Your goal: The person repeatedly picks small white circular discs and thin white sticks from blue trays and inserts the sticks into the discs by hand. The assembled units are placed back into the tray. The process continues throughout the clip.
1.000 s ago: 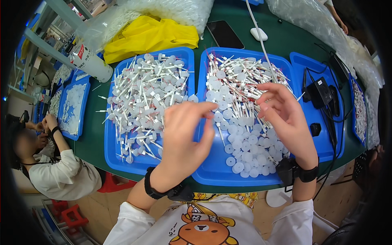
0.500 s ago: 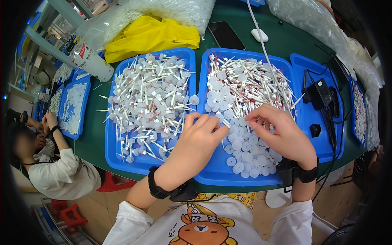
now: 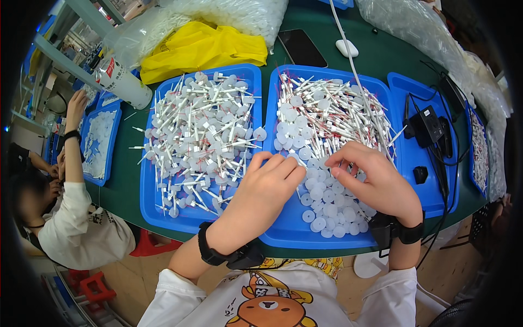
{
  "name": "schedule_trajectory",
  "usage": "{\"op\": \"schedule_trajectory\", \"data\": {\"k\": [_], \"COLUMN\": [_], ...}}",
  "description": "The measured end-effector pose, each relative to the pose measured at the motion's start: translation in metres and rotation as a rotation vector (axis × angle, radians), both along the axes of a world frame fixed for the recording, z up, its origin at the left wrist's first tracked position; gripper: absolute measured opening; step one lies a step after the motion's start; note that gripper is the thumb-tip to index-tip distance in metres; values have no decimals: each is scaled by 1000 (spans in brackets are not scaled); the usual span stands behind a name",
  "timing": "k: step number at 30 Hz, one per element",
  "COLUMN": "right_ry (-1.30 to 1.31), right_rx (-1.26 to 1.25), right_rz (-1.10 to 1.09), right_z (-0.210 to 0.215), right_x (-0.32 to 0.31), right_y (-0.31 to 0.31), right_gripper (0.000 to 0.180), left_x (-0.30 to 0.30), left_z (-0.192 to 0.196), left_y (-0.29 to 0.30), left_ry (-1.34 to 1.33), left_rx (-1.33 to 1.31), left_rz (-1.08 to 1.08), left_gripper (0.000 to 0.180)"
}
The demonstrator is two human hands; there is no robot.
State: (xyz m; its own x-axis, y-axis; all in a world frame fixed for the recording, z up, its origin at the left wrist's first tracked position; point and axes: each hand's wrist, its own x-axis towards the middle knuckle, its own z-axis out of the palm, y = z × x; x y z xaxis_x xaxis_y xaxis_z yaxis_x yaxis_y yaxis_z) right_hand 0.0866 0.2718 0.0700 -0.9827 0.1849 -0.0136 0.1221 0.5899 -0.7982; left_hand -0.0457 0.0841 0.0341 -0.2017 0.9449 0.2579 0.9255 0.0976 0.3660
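Observation:
My left hand (image 3: 267,188) rests knuckles-up on the middle blue tray (image 3: 291,231), its fingertips down among white round caps (image 3: 327,204). Whether it holds one is hidden. My right hand (image 3: 378,182) is just to its right, thumb and forefinger pinched on a small white cap at the edge of the pile. Behind both hands in this tray lies a heap of thin white sticks with red marks (image 3: 332,114). The left blue tray (image 3: 148,201) holds several sticks fitted with caps (image 3: 201,141).
A third blue tray (image 3: 406,87) on the right carries a black device with cables (image 3: 427,125). Behind the trays lie a phone (image 3: 301,48), a white mouse (image 3: 347,48), a yellow bag (image 3: 201,49) and clear bags of parts (image 3: 229,13). Another person (image 3: 71,218) works at the left.
Both hands have come down from above the trays onto the cap pile. The left hand moved right, away from the left tray; the right hand drew in toward me.

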Motion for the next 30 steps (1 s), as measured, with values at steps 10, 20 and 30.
{"op": "schedule_trajectory", "data": {"k": [10, 20, 30], "right_ry": [-3, -5, -8], "right_rx": [-6, -12, -229], "right_rz": [12, 48, 96], "right_z": [-1, 0, 10], "right_x": [0, 1, 0], "right_y": [1, 0, -5], "right_gripper": [16, 15, 14], "left_x": [-2, 2, 8], "left_z": [1, 0, 11], "left_y": [-3, -3, 1], "left_ry": [-11, -51, -341], "left_rx": [-11, -46, -17], "left_rz": [-87, -74, -152], "left_gripper": [15, 9, 15]}}
